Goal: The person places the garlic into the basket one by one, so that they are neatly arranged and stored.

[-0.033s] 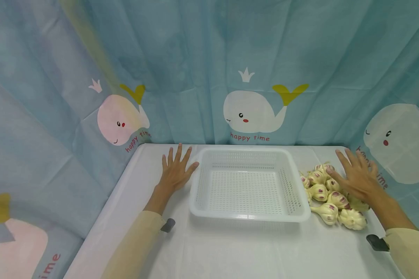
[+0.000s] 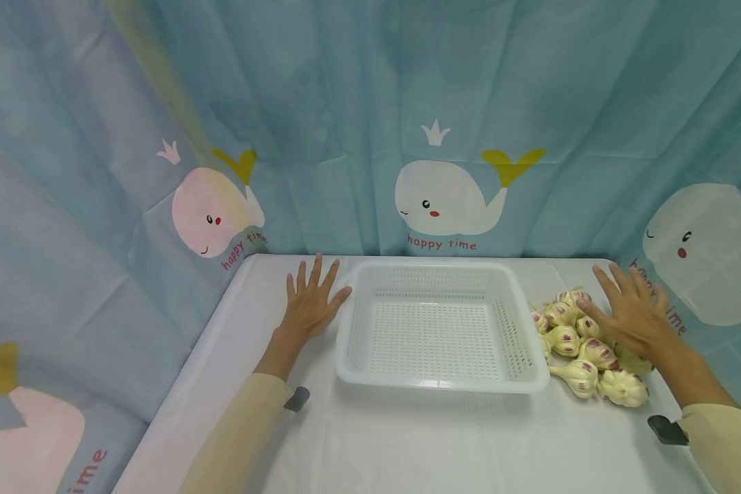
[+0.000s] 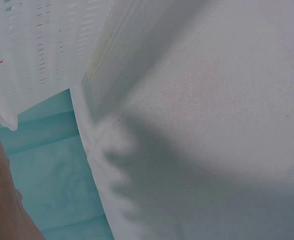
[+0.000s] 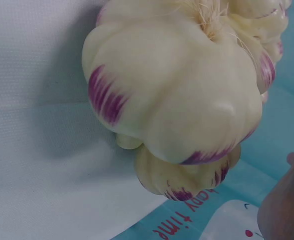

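Observation:
A white plastic basket (image 2: 441, 385) with slotted sides and a perforated bottom sits mid-table, with nothing in it. To its left, my left hand (image 2: 309, 307) is spread palm down, its thumb tip close to the rim; whether they touch I cannot tell. Right of the basket lies a heap of several garlic bulbs (image 2: 577, 377), cream with purple streaks. Over the heap's right side hovers my right hand (image 2: 636, 312), fingers spread, hiding some bulbs. In the right wrist view a large bulb (image 4: 171, 85) fills the middle, with part of the hand (image 4: 286, 205) at lower right. Neither hand holds anything.
A white cloth covers the table (image 2: 407, 446). Blue curtains (image 2: 346, 103) printed with whales hang behind it and along both sides. Dark wrist devices (image 2: 298, 398) show at both sleeves. The basket's slotted wall (image 3: 42, 45) rises at upper left in the left wrist view.

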`<state>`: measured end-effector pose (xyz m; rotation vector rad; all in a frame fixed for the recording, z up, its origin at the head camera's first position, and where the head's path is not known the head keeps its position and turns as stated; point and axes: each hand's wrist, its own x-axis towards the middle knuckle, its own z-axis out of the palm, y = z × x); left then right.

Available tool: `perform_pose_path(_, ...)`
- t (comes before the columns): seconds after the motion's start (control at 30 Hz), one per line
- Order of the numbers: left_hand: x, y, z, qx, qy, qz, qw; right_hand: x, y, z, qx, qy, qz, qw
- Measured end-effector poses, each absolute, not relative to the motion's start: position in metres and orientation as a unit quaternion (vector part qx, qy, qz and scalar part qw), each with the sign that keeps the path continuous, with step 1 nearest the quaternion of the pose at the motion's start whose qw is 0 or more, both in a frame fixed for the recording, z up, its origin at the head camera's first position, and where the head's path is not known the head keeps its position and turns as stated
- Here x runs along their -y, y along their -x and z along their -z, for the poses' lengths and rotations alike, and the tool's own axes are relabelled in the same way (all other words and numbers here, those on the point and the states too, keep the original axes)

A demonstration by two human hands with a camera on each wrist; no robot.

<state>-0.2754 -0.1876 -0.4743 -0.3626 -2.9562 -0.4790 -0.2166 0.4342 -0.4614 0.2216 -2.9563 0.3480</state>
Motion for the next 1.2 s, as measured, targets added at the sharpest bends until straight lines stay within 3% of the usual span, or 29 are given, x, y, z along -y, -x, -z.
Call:
perform_pose_path(0.4, 0.187, 0.27, 0.468, 0.968, 0.145, 0.192, 0.077, -0.434, 0.212, 0.462, 0.983, -0.075, -0.138, 0.097)
perform_pose_path(0.9, 0.17, 0.236, 0.474, 0.862, 0.138, 0.487, 0.022, -0.429, 0.188, 0.46, 0.966, -0.081, -0.213, 0.118)
perform_pose_path(1.2, 0.168, 0.226, 0.482, 0.842, 0.134, 0.519, 0.063, -0.437, 0.168, 0.455, 0.955, -0.03, -0.283, 0.084)
